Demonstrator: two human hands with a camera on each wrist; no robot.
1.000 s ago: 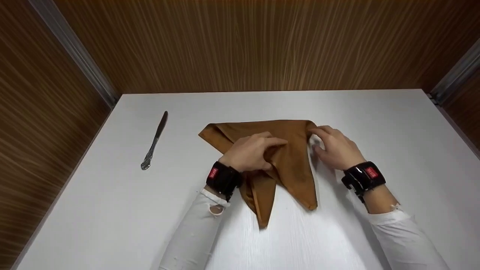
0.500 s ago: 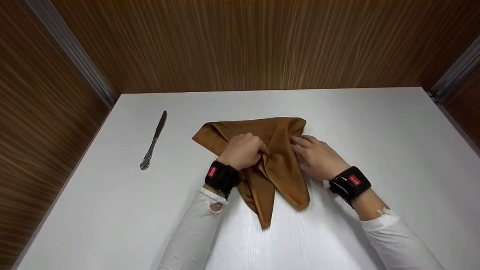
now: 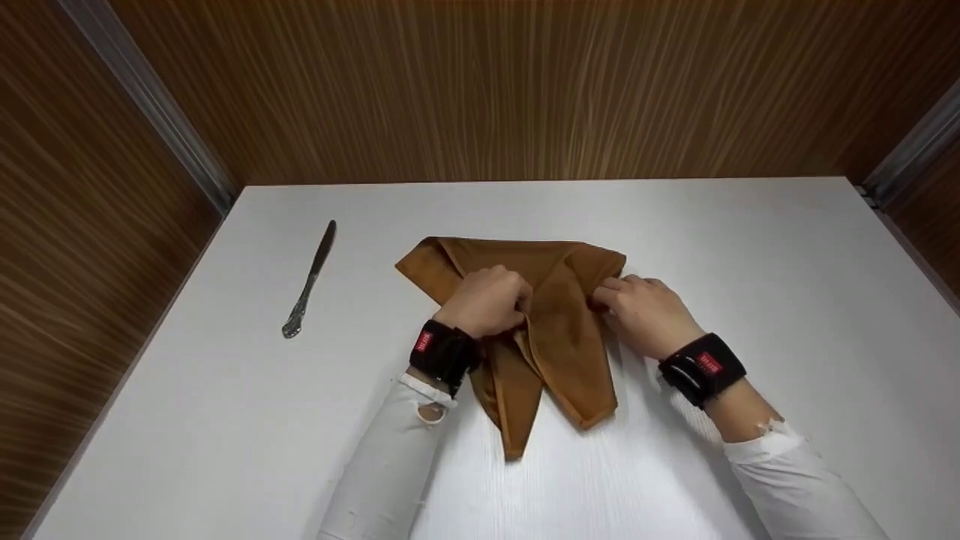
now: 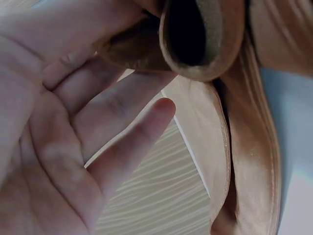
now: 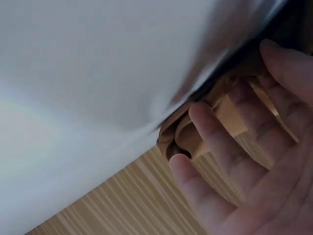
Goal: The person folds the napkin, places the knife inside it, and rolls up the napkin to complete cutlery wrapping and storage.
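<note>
A brown cloth napkin (image 3: 559, 330) lies folded on the white table (image 3: 750, 247), with two pointed tails toward me. My left hand (image 3: 491, 300) sits on its middle, fingers curled round a raised fold. In the left wrist view that fold (image 4: 205, 34) loops over my upper fingers, while the lower fingers (image 4: 132, 132) stay straight. My right hand (image 3: 637, 311) pinches the napkin's right edge just below the top right corner. The right wrist view has its fingertips (image 5: 205, 122) pressed into bunched cloth (image 5: 178, 132).
A silver table knife (image 3: 309, 281) lies on the table well left of the napkin, blade pointing away from me. Wood-panelled walls (image 3: 525, 90) close the table in at the back and on both sides. White sleeves and black wrist straps cover both forearms.
My right hand moved left from the top right corner onto the napkin's right edge. My left hand's fingers curled in, the cloth drew narrower, and the tails shifted away from me.
</note>
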